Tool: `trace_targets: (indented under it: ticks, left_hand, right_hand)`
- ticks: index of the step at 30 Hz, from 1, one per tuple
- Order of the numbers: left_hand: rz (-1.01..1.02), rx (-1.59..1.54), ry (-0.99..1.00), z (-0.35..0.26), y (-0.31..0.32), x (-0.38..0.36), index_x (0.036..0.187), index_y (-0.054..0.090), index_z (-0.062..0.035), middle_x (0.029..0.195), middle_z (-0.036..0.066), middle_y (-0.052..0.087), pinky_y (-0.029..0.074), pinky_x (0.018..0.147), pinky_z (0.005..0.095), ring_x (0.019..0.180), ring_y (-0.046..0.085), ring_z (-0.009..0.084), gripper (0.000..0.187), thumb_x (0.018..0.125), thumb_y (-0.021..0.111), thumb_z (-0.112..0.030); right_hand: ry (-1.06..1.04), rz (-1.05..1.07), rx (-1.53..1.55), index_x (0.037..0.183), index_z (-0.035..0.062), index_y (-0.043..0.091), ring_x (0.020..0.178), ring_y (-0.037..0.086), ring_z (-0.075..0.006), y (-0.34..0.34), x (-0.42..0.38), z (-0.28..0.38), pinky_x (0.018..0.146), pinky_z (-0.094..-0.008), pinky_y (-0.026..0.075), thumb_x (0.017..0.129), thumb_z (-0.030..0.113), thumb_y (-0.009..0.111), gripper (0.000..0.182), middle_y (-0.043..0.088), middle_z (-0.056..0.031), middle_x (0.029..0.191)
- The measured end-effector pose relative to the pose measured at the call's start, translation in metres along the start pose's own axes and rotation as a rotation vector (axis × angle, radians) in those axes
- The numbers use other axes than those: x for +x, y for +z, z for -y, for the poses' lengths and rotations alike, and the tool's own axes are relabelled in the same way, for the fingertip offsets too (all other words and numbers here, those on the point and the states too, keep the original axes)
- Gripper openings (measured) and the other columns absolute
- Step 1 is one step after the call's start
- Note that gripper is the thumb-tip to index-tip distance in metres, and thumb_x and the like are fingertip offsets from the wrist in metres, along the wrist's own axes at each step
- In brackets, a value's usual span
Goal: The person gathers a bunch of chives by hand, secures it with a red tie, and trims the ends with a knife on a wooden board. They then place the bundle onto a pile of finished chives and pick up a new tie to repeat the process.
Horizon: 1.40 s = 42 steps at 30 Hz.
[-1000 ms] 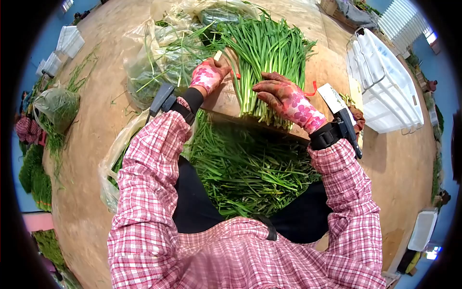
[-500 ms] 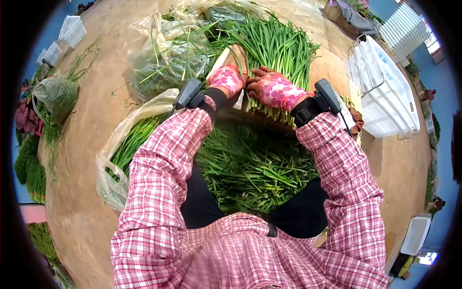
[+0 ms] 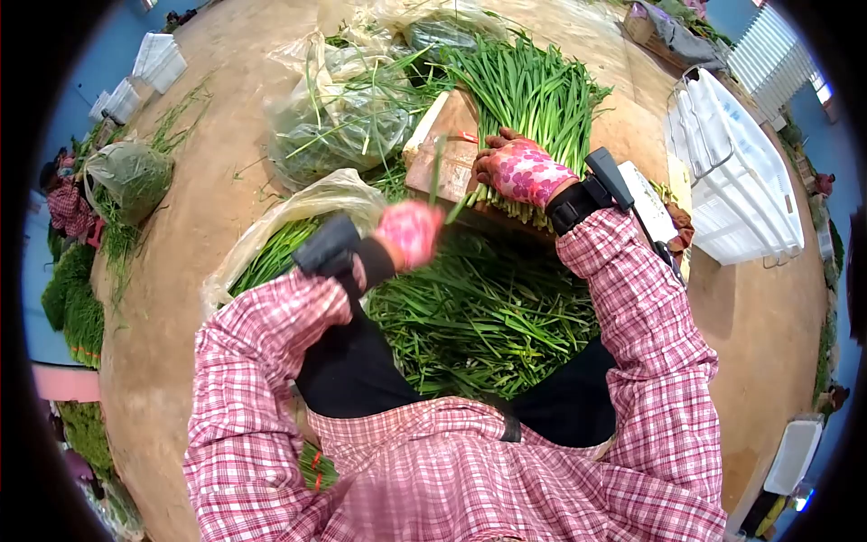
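My left hand (image 3: 408, 235), in a pink floral glove, is blurred by motion above the pile of loose green leaves (image 3: 483, 325) between my legs. A blurred green blade (image 3: 437, 172) sticks up from its fingers, which seem closed on it. In a matching glove with bare fingertips, my right hand (image 3: 526, 170) lies over the stem ends of a thick bundle of garlic chives (image 3: 533, 86), fingers curled on its left side. The bundle rests on a wooden board (image 3: 442, 167), leaves pointing away from me. A small red strip (image 3: 466, 137) lies beside the stems.
Clear plastic bags of greens (image 3: 343, 117) stand beyond the board, and an open bag of chives (image 3: 280, 248) is at my left. White plastic crates (image 3: 731, 172) stand at the right. Farther left are another bag (image 3: 131, 176) and a person (image 3: 68, 199).
My left hand has come away from the bundle, moving down and to the left with a green blade. My right hand stays on the chives. More of the board's top shows.
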State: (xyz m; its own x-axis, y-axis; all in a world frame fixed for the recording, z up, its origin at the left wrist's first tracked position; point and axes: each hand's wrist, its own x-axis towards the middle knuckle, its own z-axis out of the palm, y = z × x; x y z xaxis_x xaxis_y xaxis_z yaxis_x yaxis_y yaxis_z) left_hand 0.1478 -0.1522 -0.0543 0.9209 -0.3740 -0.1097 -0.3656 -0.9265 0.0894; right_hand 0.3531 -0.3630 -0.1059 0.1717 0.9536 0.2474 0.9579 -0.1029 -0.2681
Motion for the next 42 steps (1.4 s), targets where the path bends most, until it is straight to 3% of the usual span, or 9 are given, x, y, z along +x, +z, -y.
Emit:
trace_targets:
  ticks: [1, 4, 9, 11, 29, 32, 34, 37, 42]
  left_hand:
    - [0.241, 0.070, 0.020, -0.007, 0.001, -0.013, 0.082, 0.063, -0.0084, 0.076, 0.014, 0.067, 0.053, 0.063, 0.0427, 0.074, 0.067, 0.0333, 0.016, 0.071, 0.065, -0.020]
    - [-0.091, 0.039, 0.071, 0.014, -0.009, -0.005, 0.079, 0.066, -0.0108, 0.072, 0.013, 0.066, 0.054, 0.062, 0.0426, 0.068, 0.065, 0.0335, 0.019, 0.075, 0.067, -0.030]
    - [-0.469, -0.257, 0.091, 0.018, -0.039, 0.058, 0.101, 0.062, -0.0045, 0.090, 0.017, 0.067, 0.050, 0.075, 0.0419, 0.087, 0.063, 0.0363, 0.030, 0.080, 0.069, -0.025]
    - [-0.137, -0.345, 0.182, 0.009, -0.035, 0.065, 0.106, 0.061, -0.0049, 0.094, 0.017, 0.066, 0.049, 0.079, 0.0416, 0.091, 0.062, 0.0360, 0.034, 0.077, 0.071, -0.020]
    - [-0.243, -0.261, 0.272, 0.017, -0.017, 0.045, 0.081, 0.064, -0.0059, 0.077, 0.015, 0.063, 0.050, 0.067, 0.0400, 0.078, 0.062, 0.0348, 0.011, 0.070, 0.065, -0.006]
    - [0.239, -0.348, 0.299, -0.003, -0.045, 0.022, 0.094, 0.067, -0.0079, 0.082, 0.011, 0.067, 0.051, 0.072, 0.0367, 0.081, 0.065, 0.0237, 0.021, 0.076, 0.071, -0.018]
    - [0.424, -0.624, 0.298, 0.013, -0.052, 0.017, 0.107, 0.068, -0.0104, 0.084, 0.005, 0.068, 0.051, 0.076, 0.0343, 0.081, 0.065, 0.0162, 0.032, 0.081, 0.073, -0.028]
    - [-0.102, -0.900, -0.193, 0.051, -0.038, 0.069, 0.112, 0.062, 0.0016, 0.077, 0.009, 0.064, 0.053, 0.058, 0.0307, 0.063, 0.062, 0.0181, 0.032, 0.089, 0.065, -0.021]
    - [-0.062, -1.381, -0.302, 0.060, -0.032, 0.126, 0.113, 0.061, 0.0014, 0.074, 0.006, 0.062, 0.049, 0.048, 0.0282, 0.055, 0.056, 0.0126, 0.025, 0.094, 0.057, -0.014]
  right_hand:
    - [-0.022, -0.038, -0.040, 0.094, 0.0125, 0.060, 0.099, 0.055, -0.0329, 0.006, -0.003, -0.010, 0.090, -0.0479, 0.042, 0.094, 0.032, 0.049, 0.023, 0.063, -0.0099, 0.100]
    - [0.000, 0.133, -0.373, 0.108, 0.0021, 0.057, 0.090, 0.061, -0.0427, -0.035, 0.010, 0.044, 0.078, -0.0546, 0.048, 0.099, 0.039, 0.044, 0.041, 0.066, -0.0203, 0.099]
    - [0.080, 0.067, -0.283, 0.092, 0.0177, 0.065, 0.106, 0.055, -0.0241, -0.031, 0.005, 0.036, 0.099, -0.0399, 0.037, 0.087, 0.026, 0.057, 0.013, 0.065, 0.0007, 0.102]
    - [0.175, 0.109, -0.425, 0.093, 0.0173, 0.066, 0.111, 0.054, -0.0235, -0.053, 0.012, 0.076, 0.103, -0.0393, 0.035, 0.085, 0.025, 0.059, 0.013, 0.066, 0.0010, 0.105]
    - [0.077, -0.174, 0.049, 0.091, 0.0189, 0.064, 0.108, 0.054, -0.0242, 0.022, -0.009, -0.014, 0.105, -0.0402, 0.032, 0.089, 0.023, 0.053, 0.012, 0.064, 0.0014, 0.102]
    - [-0.041, -0.406, 0.408, 0.089, 0.0190, 0.061, 0.101, 0.054, -0.0212, 0.080, -0.014, -0.073, 0.102, -0.0401, 0.034, 0.085, 0.021, 0.052, 0.010, 0.061, 0.0015, 0.099]
    - [0.168, -0.020, -0.260, 0.088, 0.0188, 0.063, 0.102, 0.055, -0.0219, -0.010, -0.001, 0.027, 0.102, -0.0408, 0.034, 0.082, 0.021, 0.056, 0.009, 0.062, 0.0021, 0.097]
    - [0.202, 0.093, -0.441, 0.086, 0.0184, 0.064, 0.102, 0.057, -0.0230, -0.049, 0.008, 0.079, 0.103, -0.0418, 0.036, 0.078, 0.021, 0.062, 0.008, 0.064, 0.0030, 0.094]
    - [0.217, 0.045, -0.386, 0.084, 0.0171, 0.066, 0.102, 0.057, -0.0203, -0.059, 0.011, 0.091, 0.103, -0.0417, 0.037, 0.077, 0.020, 0.063, 0.008, 0.065, 0.0029, 0.092]
